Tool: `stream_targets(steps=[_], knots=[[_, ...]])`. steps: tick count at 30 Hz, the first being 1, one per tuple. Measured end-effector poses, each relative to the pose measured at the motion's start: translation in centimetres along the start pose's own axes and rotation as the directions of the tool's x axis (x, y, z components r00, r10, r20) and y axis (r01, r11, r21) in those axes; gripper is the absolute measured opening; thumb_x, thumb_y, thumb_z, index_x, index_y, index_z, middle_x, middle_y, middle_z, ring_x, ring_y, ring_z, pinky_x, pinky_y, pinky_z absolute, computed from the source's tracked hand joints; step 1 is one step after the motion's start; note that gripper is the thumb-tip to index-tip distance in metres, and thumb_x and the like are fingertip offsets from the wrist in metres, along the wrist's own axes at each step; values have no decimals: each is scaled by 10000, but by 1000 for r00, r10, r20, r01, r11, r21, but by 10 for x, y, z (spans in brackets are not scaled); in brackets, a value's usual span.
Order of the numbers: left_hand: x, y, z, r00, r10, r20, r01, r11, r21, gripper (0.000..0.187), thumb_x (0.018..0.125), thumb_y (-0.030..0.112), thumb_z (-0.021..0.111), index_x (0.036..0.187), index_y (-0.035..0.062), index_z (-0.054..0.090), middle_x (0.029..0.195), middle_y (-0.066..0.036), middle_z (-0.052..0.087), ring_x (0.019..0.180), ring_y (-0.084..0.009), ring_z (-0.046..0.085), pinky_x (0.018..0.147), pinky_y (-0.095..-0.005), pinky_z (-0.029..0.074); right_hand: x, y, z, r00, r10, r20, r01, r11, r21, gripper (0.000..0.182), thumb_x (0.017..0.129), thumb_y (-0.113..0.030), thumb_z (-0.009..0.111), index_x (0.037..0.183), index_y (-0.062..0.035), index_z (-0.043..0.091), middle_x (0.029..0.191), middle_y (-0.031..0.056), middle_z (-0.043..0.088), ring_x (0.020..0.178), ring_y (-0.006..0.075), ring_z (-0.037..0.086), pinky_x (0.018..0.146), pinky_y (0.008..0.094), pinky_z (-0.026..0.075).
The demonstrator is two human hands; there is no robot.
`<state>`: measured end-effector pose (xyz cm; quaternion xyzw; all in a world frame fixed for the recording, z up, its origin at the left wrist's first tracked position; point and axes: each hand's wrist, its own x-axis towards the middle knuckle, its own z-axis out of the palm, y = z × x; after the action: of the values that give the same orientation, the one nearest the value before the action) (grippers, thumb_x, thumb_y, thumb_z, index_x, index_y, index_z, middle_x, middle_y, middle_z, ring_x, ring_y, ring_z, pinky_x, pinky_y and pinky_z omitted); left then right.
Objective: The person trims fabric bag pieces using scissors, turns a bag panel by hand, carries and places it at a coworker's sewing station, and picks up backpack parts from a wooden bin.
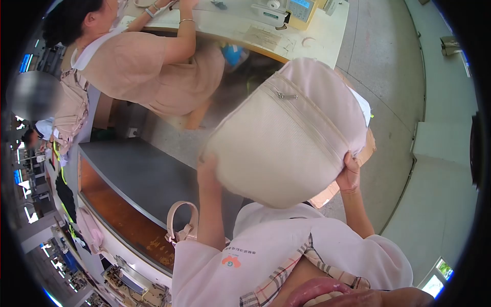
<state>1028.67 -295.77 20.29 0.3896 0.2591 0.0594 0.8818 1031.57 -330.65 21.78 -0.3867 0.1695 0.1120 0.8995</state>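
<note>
A pale pink and cream bag piece [281, 138], rounded like a backpack front, is held up before my chest. A zipper [307, 120] runs slantwise across it, its metal pull [287, 95] near the upper end. My right hand [349, 174] grips the right edge, thumb on the near face and fingers out of sight behind. At the left edge is my left hand [208, 162], smeared by motion; it seems to hold the rim, its fingers mostly hidden.
A co-worker [138, 66] sits at a pale worktable [327, 30] with a sewing machine [302, 11]. To my left stands a dark grey panel [138, 163] beside a brown wooden surface [123, 215]. A pink strap loop [181, 220] is near my left arm. Cardboard [367, 148] shows behind the bag piece.
</note>
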Motion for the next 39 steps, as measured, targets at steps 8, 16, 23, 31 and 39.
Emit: stream_targets(steps=[8,16,23,31,39], knots=[[-25,34,73,967,-20,254,34,998,-51,452,807,174,572,1195,-12,437,1106,-132,552,976,-251,558,857,-369,457,-59,-59,13,953,-298,-52,298,955,-12,522,754,-181,647,1174,43,433,1112,124,549,998,246,547,895,365,430],[103,-209,60,820,-572,-37,563,792,237,313,754,139,657,1022,54,520,895,-46,583,761,-190,569,651,-353,476,46,-16,-186,877,-104,-469,-11,972,-237,414,791,-155,610,1120,40,453,1010,91,534,849,174,553,692,303,488],[104,-273,43,831,-557,18,540,813,217,313,767,162,653,1035,100,502,881,-21,589,747,-188,575,652,-371,473,78,-2,-241,709,-384,-591,-158,731,-664,604,649,-145,700,1134,64,408,1004,149,544,888,217,539,767,322,455],[85,-272,50,803,-596,7,594,801,75,499,747,363,656,1135,105,476,1149,-47,502,1093,-239,435,911,-472,326,80,29,-257,700,-481,-528,-206,572,-794,746,620,-232,728,1180,75,342,1071,210,516,948,281,537,823,340,435],[57,-280,36,726,-687,-13,686,724,72,671,755,469,596,1267,125,332,1291,-98,327,1220,-273,274,983,-530,167,72,13,-226,662,-503,-556,-264,537,-801,859,601,-344,736,1212,76,302,1116,265,491,1039,340,505,858,368,417]])
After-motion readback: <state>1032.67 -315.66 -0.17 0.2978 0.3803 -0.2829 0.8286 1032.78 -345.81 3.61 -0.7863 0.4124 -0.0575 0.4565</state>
